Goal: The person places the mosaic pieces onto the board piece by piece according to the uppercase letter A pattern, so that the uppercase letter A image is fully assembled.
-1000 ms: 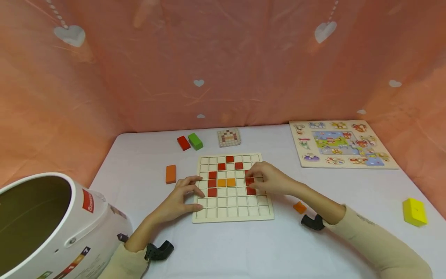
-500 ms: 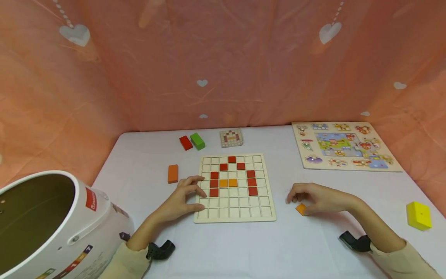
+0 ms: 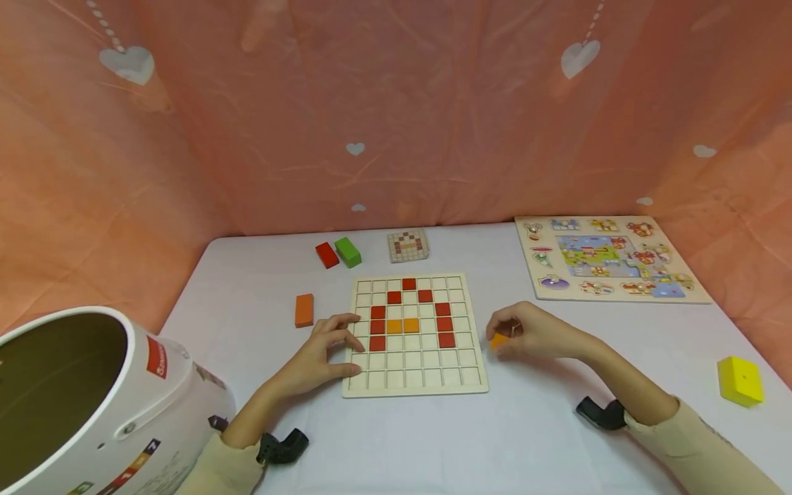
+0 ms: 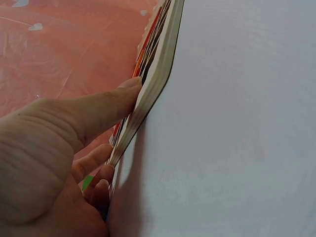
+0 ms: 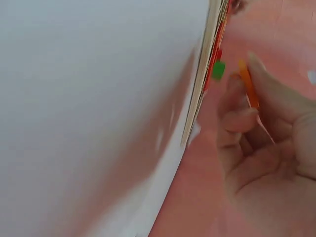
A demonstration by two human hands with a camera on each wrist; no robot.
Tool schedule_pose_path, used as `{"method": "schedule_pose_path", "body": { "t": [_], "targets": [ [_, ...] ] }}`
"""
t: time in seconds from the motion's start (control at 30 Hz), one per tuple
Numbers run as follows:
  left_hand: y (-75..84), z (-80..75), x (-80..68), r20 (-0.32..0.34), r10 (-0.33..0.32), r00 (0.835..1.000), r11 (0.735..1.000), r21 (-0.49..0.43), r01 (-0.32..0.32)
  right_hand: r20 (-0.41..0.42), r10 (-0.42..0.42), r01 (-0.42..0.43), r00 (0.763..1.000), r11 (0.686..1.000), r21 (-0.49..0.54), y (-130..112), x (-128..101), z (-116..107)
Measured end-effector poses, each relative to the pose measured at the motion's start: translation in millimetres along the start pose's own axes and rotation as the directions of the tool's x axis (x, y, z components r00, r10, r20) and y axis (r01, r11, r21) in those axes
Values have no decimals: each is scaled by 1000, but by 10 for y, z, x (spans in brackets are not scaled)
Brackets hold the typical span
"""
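Pinching a small flat orange square tile [image 3: 498,339] just right of the pale wooden grid board [image 3: 413,385], the right hand [image 3: 535,333] should lower it level into an empty cell. The left hand [image 3: 322,349] rests on the board's left edge, fingers spread and relaxed, thumb pressing the near rim.

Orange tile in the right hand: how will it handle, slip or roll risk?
The orange tile looks thin and flat, so probably stiff, light and unlikely to roll. The right hand pinches it by its edges; its smooth painted faces could slip in a loose pinch.
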State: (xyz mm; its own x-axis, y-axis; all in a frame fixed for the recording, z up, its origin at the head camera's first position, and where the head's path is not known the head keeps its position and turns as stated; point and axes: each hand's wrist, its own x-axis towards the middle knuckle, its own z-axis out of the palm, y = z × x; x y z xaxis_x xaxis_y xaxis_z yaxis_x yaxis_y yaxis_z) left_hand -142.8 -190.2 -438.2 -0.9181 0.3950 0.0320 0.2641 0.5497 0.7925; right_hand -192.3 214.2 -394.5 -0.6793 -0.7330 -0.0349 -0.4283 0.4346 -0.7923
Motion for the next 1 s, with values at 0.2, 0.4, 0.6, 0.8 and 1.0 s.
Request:
{"method": "schedule_pose_path", "body": {
  "t": [0.2,0.4,0.6,0.8,1.0],
  "targets": [
    [0,-15,-24,2,-6,1000,1000,-6,6,-20,-36,36,999,999,1,-165,578,130],
    [0,-13,-21,1,7,1000,1000,1,-7,-6,-98,97,995,993,-65,-272,925,247],
    [7,-11,6,4,18,1000,1000,2,-18,-26,-48,44,999,988,-151,-324,1000,343],
    [4,-14,3,6,12,1000,1000,3,-12,-96,-7,-17,995,971,-240,-351,983,385],
    [9,-11,5,9,-7,1000,1000,-1,7,-115,-8,-29,993,948,-317,-357,959,401]
  ]
}}
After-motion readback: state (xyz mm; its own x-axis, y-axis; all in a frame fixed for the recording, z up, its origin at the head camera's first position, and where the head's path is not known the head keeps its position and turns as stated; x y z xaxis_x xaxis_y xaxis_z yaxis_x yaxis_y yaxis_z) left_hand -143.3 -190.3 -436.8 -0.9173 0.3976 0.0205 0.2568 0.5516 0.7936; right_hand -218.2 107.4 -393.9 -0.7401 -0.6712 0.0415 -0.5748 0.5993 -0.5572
